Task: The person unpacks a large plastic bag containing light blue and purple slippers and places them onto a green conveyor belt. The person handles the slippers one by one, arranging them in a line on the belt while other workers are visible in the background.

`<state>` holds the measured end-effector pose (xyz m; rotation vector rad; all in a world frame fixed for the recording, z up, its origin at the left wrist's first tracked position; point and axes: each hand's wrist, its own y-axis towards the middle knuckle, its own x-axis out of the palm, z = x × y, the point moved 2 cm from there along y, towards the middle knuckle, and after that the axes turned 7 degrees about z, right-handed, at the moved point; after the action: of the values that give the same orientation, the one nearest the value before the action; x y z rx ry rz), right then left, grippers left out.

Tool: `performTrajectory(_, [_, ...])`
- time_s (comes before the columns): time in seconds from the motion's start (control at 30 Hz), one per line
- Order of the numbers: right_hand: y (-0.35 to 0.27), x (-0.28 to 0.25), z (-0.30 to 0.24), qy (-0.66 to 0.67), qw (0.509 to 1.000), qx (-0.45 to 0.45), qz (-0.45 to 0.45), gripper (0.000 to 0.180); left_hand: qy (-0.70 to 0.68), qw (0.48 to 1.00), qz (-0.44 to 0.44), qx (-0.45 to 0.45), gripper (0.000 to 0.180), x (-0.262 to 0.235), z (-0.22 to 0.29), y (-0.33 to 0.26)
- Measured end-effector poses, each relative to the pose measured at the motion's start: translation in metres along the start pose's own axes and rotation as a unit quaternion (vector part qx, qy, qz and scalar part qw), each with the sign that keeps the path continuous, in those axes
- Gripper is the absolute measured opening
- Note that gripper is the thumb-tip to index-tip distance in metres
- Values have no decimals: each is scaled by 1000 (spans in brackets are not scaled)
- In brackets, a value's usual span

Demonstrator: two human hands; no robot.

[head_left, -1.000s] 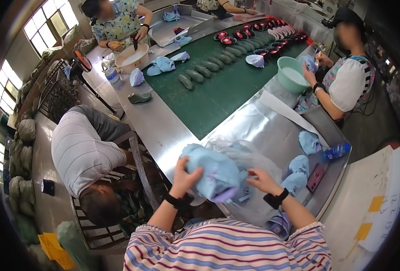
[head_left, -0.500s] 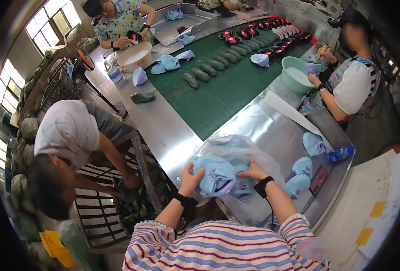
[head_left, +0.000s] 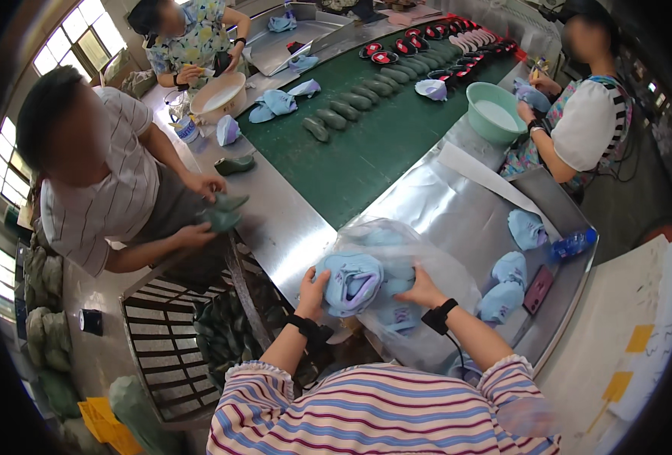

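My left hand [head_left: 313,294] is closed on a light blue shoe upper [head_left: 343,274] with a lilac lining, its opening facing me. Beside it, my right hand [head_left: 425,289] grips the rim of a clear plastic bag [head_left: 450,280], thumb toward the uppers inside. More light blue shoe uppers [head_left: 401,315] lie in the bag, partly behind the plastic. The bag rests on the metal tabletop near its front edge. Both wrists wear black bands, and a cable runs from the right one.
Right of the bag lie loose uppers [head_left: 509,267], a phone [head_left: 538,288] and a blue bottle [head_left: 573,244]. At left, a co-worker holds dark green shoe lasts [head_left: 224,212] over a black crate [head_left: 161,356]. Lasts line the green belt [head_left: 298,171]; two co-workers sit near basins [head_left: 495,114].
The upper in my left hand has turned, and its opening now faces more to the right. The co-worker at left has straightened up from the crate with shoe lasts in hand.
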<state>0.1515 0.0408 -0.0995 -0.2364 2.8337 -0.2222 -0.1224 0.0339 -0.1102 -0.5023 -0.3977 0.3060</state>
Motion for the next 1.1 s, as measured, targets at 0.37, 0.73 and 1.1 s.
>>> performTrajectory(0.37, [-56, -43, -35, -331, 886, -110, -306, 78, 44, 992, 65, 96, 39, -12, 10, 8])
performTrajectory(0.73, [-68, -113, -56, 471, 872, -89, 98, 92, 127, 982, 41, 137, 55, -5, 12, -2])
performTrajectory(1.1, [-93, -131, -24, 78, 885, -256, 381, 90, 344, 913, 23, 219, 58, -24, 1, 0])
